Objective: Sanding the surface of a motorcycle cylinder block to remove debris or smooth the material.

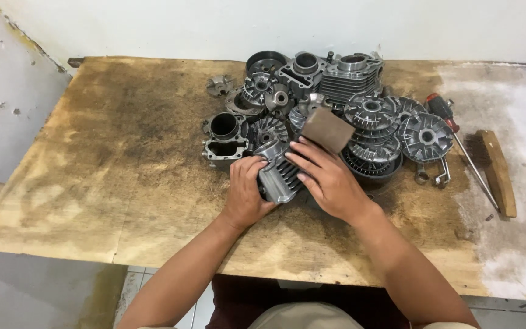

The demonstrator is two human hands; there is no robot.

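Observation:
A grey finned engine cylinder (280, 176) lies on the stained wooden table (123, 183) near its middle. My left hand (246, 190) grips the cylinder's left side. My right hand (330, 180) rests on the cylinder's right side and holds a brown rectangular piece of sandpaper (327, 130) between its fingertips, raised above the fins. Just behind my hands lies a heap of grey metal engine parts.
The heap holds another finned cylinder (351, 76), a cylinder block (225, 137) and round finned pulley discs (426, 137). A red-handled screwdriver (455, 131), a wooden-backed brush (497, 170) and small wrenches (439, 176) lie to the right. White walls stand behind and to the left.

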